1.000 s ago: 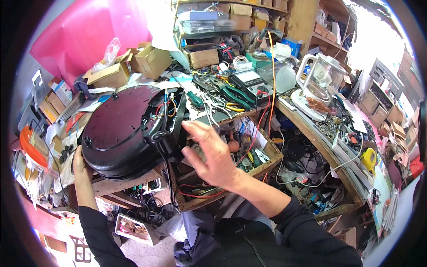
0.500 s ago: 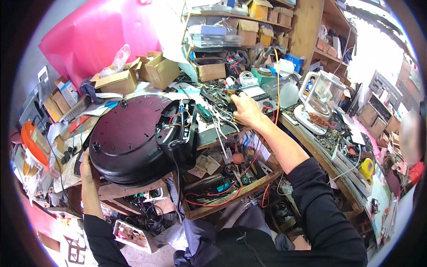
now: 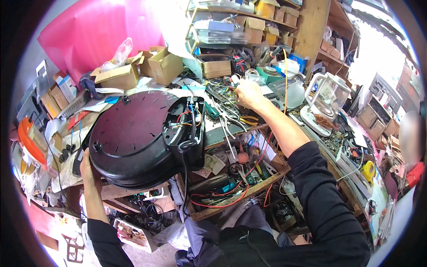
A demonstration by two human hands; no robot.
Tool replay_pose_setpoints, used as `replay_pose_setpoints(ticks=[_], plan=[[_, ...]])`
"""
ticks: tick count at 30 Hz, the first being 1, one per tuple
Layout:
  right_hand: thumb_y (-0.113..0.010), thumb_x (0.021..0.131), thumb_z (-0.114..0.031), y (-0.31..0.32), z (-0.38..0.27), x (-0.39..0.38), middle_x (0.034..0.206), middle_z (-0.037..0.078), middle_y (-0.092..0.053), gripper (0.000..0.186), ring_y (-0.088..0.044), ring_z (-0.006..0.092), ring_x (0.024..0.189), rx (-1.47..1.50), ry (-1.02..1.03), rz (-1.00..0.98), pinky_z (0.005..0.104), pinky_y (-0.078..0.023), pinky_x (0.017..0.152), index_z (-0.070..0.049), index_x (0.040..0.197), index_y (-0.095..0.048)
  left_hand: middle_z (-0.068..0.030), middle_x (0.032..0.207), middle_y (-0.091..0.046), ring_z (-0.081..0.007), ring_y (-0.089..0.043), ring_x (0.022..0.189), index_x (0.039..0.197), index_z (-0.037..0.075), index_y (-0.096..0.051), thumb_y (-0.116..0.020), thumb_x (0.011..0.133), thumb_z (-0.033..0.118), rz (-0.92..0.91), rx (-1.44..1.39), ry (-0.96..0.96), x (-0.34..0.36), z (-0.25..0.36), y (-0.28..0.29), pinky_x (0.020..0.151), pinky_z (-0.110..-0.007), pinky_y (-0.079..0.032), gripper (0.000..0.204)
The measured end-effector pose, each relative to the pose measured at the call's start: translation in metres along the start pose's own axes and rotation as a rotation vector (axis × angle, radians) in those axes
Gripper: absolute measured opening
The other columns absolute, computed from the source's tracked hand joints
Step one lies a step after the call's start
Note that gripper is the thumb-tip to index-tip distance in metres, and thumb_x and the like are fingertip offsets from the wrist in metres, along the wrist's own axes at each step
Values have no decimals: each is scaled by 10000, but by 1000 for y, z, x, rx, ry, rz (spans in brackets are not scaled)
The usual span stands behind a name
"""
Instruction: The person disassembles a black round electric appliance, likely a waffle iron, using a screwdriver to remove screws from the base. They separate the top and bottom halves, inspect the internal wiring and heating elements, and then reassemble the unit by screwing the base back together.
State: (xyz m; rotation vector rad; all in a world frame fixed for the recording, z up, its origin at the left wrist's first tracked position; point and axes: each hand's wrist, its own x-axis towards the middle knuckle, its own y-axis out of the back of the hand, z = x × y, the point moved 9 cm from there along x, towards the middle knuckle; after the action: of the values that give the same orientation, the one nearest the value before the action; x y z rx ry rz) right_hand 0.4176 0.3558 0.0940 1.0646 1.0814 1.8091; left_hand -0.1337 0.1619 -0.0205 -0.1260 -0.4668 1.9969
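A big round black appliance (image 3: 133, 129) with a dark maroon flat face rests tilted at the bench's front edge. In its uncovered side compartment (image 3: 189, 122), red, blue and orange wires show, and a black cord (image 3: 185, 178) hangs down. My left hand (image 3: 90, 171) grips the near left side of the appliance, its fingertips partly hidden. Farther back, my right hand (image 3: 249, 94) has curled fingers low over the small tools; what they pinch, if anything, is hidden. Close by lie a green-handled screwdriver (image 3: 211, 110), long-nosed pliers (image 3: 227, 120) and yellow-handled pliers (image 3: 249, 121).
Below the bench top, an open wooden drawer (image 3: 242, 202) holds tools and red wires. A glass jug (image 3: 327, 95) stands at right. Cardboard boxes (image 3: 167, 66) sit behind the appliance, and an orange object (image 3: 30, 141) is at far left. Loaded shelves (image 3: 244, 12) rise behind.
My right hand has moved farther back over the tools, uncovering the yellow-handled pliers. My left hand keeps its hold on the appliance. The whole view has shifted slightly.
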Motion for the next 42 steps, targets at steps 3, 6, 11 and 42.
replay_pose_setpoints(ticks=[3,6,11,42], plan=[[-635,776,-120,-13,-7,10,1019,177,-709,249,-705,322,936,-5,-95,-180,433,-562,784,-36,989,-733,-55,1198,-654,-180,-621,1067,1246,58,-595,-519,1005,406,23,8,-12,2,2,4,935,-337,-478,430],[-627,768,-99,-21,-9,14,1002,195,-718,242,-705,340,934,-21,-111,-202,433,-563,787,0,967,-723,-55,1192,-656,-178,-622,1059,1242,59,-599,-521,1005,403,38,7,-19,-2,5,-4,928,-337,-480,425],[-665,754,-132,-22,1,17,1015,208,-713,271,-698,344,959,69,-209,-252,429,-560,796,3,982,-722,-60,1185,-659,-178,-623,1048,1234,56,-603,-530,1000,409,35,-5,1,-5,4,-4,914,-334,-483,430],[-607,791,-95,-60,-24,71,1098,217,-683,315,-665,351,1034,-3,-87,-445,430,-529,853,31,1070,-683,-52,945,-674,-147,-633,822,1036,14,-637,-604,951,326,170,85,-70,-7,4,24,737,-304,-510,326]])
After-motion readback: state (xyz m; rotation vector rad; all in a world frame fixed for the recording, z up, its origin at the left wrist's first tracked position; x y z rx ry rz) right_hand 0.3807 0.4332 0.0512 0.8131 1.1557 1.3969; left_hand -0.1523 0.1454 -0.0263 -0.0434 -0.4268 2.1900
